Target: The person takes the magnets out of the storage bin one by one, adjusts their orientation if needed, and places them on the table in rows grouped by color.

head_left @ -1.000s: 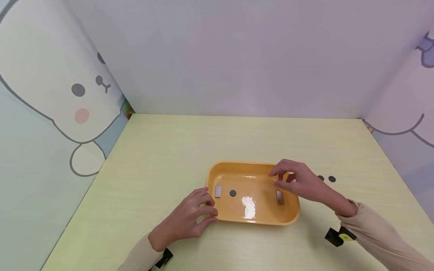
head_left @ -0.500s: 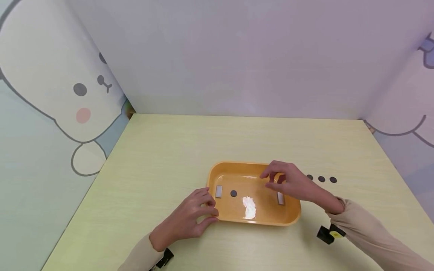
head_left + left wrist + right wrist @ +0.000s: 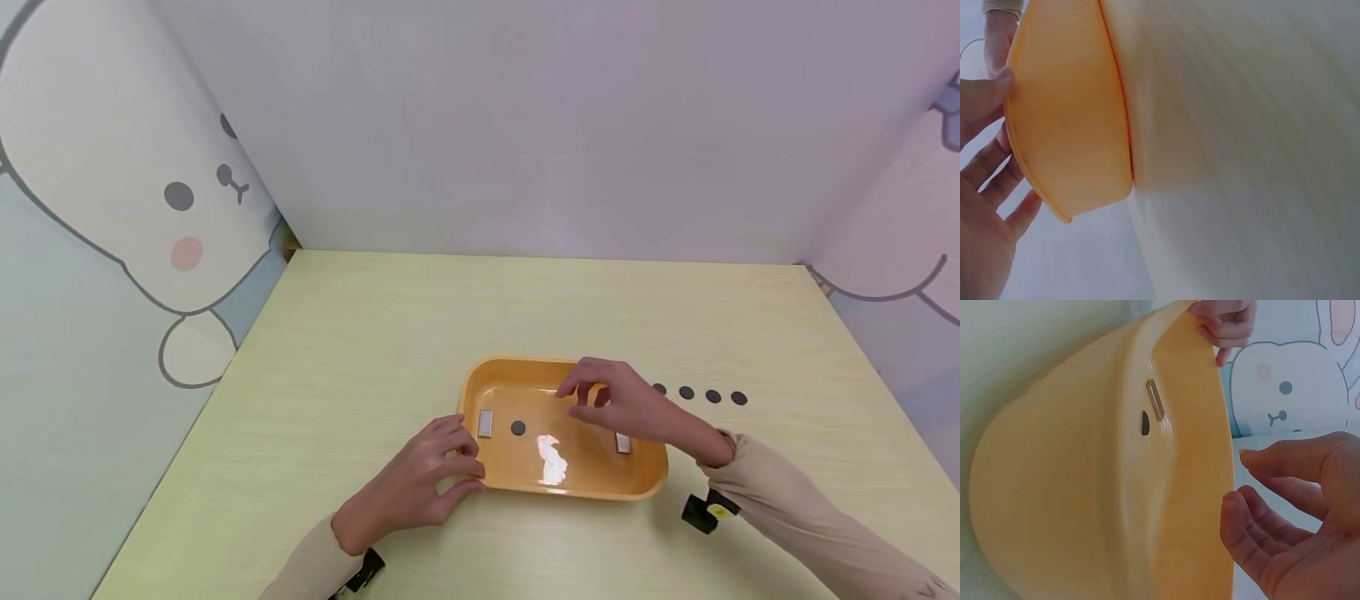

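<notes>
A yellow-orange tray (image 3: 592, 477) with rounded corners sits on the table. My left hand (image 3: 420, 471) holds its left rim; in the left wrist view the thumb and fingertips lie along the edge of the tray wall (image 3: 1072, 112). Over the tray's right half hovers my right hand (image 3: 626, 400), fingers bent, thumb and fingertips apart with nothing between them, as the right wrist view also shows of that hand (image 3: 1304, 519). Inside the tray lie a small dark disc (image 3: 518, 427), a silvery rectangular block (image 3: 486, 423) near the left end and another block (image 3: 623, 443) near the right, partly hidden.
To the right of the tray, behind my right forearm, several dark discs (image 3: 686, 392) lie in a row on the pale wooden table (image 3: 360, 333). A plain wall (image 3: 547, 125) stands at the back, and panels with cartoon animals (image 3: 97, 167) flank the table.
My right hand has moved left over the tray, revealing more of the row of dark discs and of the right-hand block. The left hand stays at the rim.
</notes>
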Tool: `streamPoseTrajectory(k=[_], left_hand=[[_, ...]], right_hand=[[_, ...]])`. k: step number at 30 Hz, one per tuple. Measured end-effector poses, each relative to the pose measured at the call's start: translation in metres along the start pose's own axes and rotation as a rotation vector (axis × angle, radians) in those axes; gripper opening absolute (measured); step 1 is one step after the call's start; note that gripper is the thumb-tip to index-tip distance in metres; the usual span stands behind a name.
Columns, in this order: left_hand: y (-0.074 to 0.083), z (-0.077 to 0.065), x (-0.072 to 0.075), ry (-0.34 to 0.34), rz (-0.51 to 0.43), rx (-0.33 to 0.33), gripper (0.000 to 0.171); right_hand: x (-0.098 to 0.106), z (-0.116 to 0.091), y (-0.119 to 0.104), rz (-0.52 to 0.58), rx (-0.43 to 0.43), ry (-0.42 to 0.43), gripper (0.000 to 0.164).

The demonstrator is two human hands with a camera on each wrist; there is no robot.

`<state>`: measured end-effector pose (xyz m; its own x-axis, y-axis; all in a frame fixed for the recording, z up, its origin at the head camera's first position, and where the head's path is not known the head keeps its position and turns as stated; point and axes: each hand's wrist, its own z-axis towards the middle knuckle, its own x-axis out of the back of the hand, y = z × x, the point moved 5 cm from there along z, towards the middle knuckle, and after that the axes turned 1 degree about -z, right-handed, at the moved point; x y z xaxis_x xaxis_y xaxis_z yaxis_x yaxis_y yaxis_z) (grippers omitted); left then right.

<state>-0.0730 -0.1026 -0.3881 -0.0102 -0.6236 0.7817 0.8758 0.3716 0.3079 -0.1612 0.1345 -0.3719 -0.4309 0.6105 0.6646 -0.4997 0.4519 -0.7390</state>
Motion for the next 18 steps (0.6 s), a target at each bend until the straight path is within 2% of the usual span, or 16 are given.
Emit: streamPoseTrajectory(k=[8,18], left_hand=[[0.001,0.001,0.0,0.009,-0.001,-0.008,0.008],[0.001,0.001,0.0,0.006,-0.006,-0.007,0.007]], right_hand=[[-0.011,0.009,0.0,-0.038,-0.025,-0.033,0.018],[-0.023,0.018,-0.004,-0.02,0.009,-0.095,0.015]])
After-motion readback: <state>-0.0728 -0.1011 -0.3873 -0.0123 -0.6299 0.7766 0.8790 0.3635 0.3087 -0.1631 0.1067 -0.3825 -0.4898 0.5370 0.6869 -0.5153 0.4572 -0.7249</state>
